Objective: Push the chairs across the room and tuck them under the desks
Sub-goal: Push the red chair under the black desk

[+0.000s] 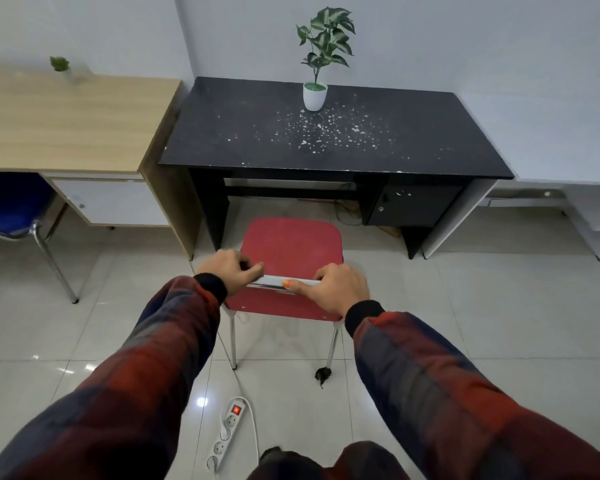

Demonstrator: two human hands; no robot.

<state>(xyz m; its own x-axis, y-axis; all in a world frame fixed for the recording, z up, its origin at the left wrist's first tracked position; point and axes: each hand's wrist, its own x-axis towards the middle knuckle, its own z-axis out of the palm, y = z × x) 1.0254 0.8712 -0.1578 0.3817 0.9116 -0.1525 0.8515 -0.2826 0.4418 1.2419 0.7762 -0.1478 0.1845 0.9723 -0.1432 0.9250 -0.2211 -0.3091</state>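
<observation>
Hands grip the backrest top of the red chair [291,244]: left hand [231,268] curled over its 9 o'clock end, right hand [340,289] over its 3 o'clock end. Chair stands just short of the black desk [326,133], seat front at the kneehole. Judged step: final tuck. Next: straight push toward 12 o'clock, between the desk's left leg and the drawer unit [409,206].

The red chair [291,247] stands upright on chrome legs, its seat just short of the black desk [326,133] — paint-flecked top — while a blue chair [11,206] sits tucked under the wooden desk [66,123].
</observation>
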